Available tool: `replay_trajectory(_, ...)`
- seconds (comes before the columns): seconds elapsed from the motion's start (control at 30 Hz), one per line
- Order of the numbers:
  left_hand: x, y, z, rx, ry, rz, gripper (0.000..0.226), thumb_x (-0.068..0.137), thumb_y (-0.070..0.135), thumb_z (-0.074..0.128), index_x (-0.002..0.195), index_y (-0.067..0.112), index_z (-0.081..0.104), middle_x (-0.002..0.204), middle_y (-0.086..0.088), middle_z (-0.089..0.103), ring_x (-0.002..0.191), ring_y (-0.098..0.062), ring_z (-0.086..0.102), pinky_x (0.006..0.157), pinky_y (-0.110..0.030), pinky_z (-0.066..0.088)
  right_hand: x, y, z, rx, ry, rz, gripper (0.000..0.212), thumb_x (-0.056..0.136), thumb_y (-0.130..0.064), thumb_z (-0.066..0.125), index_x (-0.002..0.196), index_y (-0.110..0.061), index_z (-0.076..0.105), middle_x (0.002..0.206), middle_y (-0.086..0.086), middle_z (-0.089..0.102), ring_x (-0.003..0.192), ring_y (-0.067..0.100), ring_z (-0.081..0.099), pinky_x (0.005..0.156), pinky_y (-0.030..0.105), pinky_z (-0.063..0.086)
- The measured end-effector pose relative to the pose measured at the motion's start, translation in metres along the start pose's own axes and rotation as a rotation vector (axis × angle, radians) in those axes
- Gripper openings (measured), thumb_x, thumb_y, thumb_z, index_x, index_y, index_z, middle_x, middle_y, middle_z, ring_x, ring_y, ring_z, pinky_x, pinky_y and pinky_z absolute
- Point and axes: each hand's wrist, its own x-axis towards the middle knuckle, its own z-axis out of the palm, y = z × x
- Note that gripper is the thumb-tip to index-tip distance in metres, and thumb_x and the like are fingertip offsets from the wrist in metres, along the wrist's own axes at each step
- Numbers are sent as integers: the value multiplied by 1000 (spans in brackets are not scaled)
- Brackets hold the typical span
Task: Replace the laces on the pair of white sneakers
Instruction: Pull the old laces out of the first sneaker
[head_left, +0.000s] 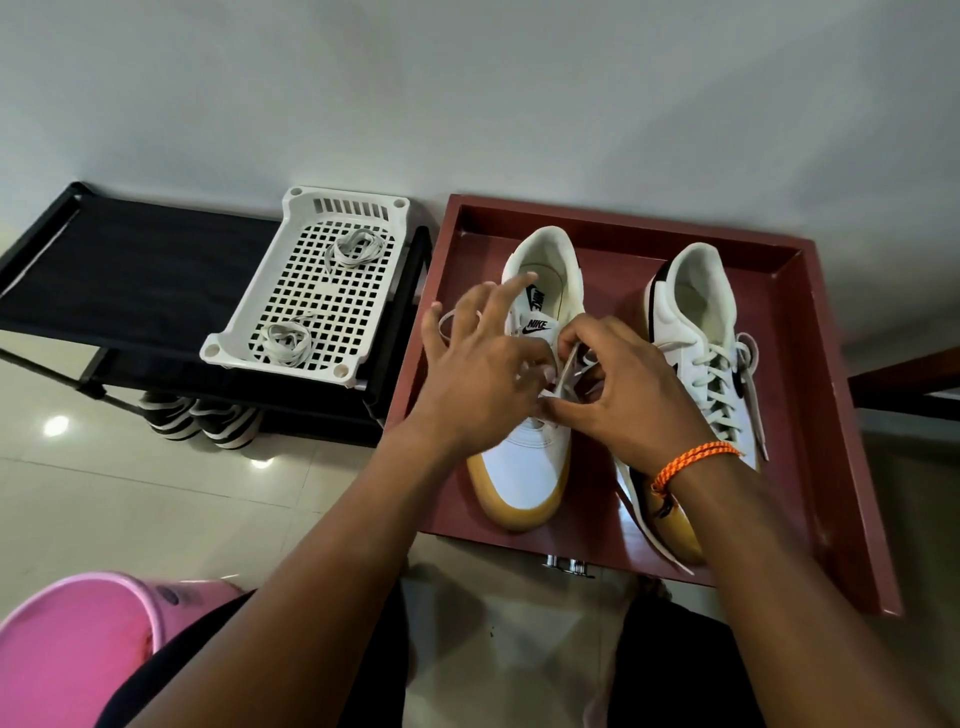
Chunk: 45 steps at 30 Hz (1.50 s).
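1. Step in hand, by my read: unlacing the left sneaker (530, 457). Both hands are working at its lace (566, 376) over the eyelet area, just below the Nike tongue tag.
2. Left hand (483, 374): fingers are spreading, index pointing up toward the heel opening; the thumb side is dipping into the lacing. A loop of lace is showing just left of the fingers. Motion blur here, so I cannot tell whether it is pinching the lace or just touching it.
3. Right hand (623, 395): fingers are curling over the lace strands at the tongue and appear to be pinching one. An orange braided wristband (696, 460) is sitting on that wrist.
4. Right sneaker (701, 374) is standing beside it, fully laced, lace ends hanging loose down its outer side. Not yet started.
5. Both sneakers are sitting toes-toward-camera in the dark red tray (810, 415).
6. Two bundled laces (356, 249) are lying in the white perforated basket (311, 291) on the black shoe rack (130, 270), left of the tray. These look like the replacements.
7. Progress: early. Old laces are in both shoes.
8. Next move calls for: a firm pinch on one strand, pulling it free eyelet by eyelet from the top down, with the other hand bracing the shoe so it is not sliding in the tray.
9. A pink bucket (78, 649) is sitting at lower left.
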Motion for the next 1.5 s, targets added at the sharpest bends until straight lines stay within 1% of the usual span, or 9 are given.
replay_trajectory(0.17, 5, -7, -6, -93, 103, -82, 11, 96, 33, 72, 89, 39, 76, 168, 17, 29, 156, -23, 21, 119, -65, 15, 0, -2, -1, 6, -3, 13, 52, 71, -44, 94, 102, -31, 55, 105, -13, 56, 88, 3, 64, 78, 45, 60)
replay_trajectory(0.33, 11, -20, -22, -167, 258, -206, 9, 97, 32, 71, 98, 40, 75, 156, 15, 41, 148, -22, 33, 116, -58, 25, -1, -3, -3, 9, -6, 25, 52, 72, -44, 94, 102, -31, 55, 105, -14, 56, 89, 0, 62, 80, 43, 60)
replay_trajectory(0.47, 6, -7, -12, -134, 148, -55, 16, 99, 35, 67, 107, 48, 73, 163, 16, 34, 155, -20, 23, 121, -57, 15, -1, -3, -2, 9, -3, 23, 51, 73, -43, 93, 104, -31, 55, 106, -11, 56, 89, 7, 63, 80, 45, 59)
replay_trajectory(0.6, 0, -4, 5, -12, -7, 19, 10, 100, 40, 67, 95, 38, 75, 174, 13, 18, 159, -25, 12, 118, -59, 14, 0, -1, 0, 29, -2, 7, 47, 74, -42, 92, 102, -32, 55, 104, -10, 55, 88, 10, 65, 78, 46, 60)
replay_trajectory(0.87, 10, -21, -20, -98, 286, -166, 9, 98, 29, 69, 95, 36, 74, 165, 10, 35, 151, -29, 32, 115, -62, 28, -1, -3, -1, 13, -9, 31, 51, 71, -44, 94, 101, -33, 54, 106, -13, 56, 89, 4, 61, 81, 42, 58)
replay_trajectory(0.97, 8, -15, -18, -130, 233, -94, 25, 94, 23, 63, 101, 45, 73, 166, 15, 34, 155, -25, 24, 120, -57, 19, -1, -3, -1, 13, -6, 38, 50, 72, -42, 94, 101, -32, 55, 107, -12, 56, 89, 1, 60, 82, 42, 57)
replay_trajectory(1.13, 1, -7, 5, 10, -13, 42, 13, 101, 41, 65, 99, 39, 77, 176, 12, 18, 161, -30, 10, 121, -61, 14, 0, -2, 1, 22, 1, 20, 46, 74, -38, 92, 101, -33, 55, 105, -11, 56, 87, 6, 64, 80, 45, 58)
replay_trajectory(1.4, 13, -21, -19, -183, 300, -183, 15, 99, 23, 68, 96, 36, 75, 159, 12, 43, 149, -26, 33, 113, -56, 29, -1, -2, -1, 16, -5, 31, 49, 72, -42, 94, 101, -31, 55, 104, -11, 56, 89, 2, 61, 82, 43, 57)
replay_trajectory(1.5, 10, -18, -18, -142, 190, -75, 24, 96, 24, 66, 99, 46, 76, 163, 15, 40, 155, -24, 25, 119, -57, 19, -1, -3, -1, 21, 0, 34, 48, 73, -41, 93, 101, -31, 56, 104, -11, 56, 88, 0, 60, 81, 41, 57)
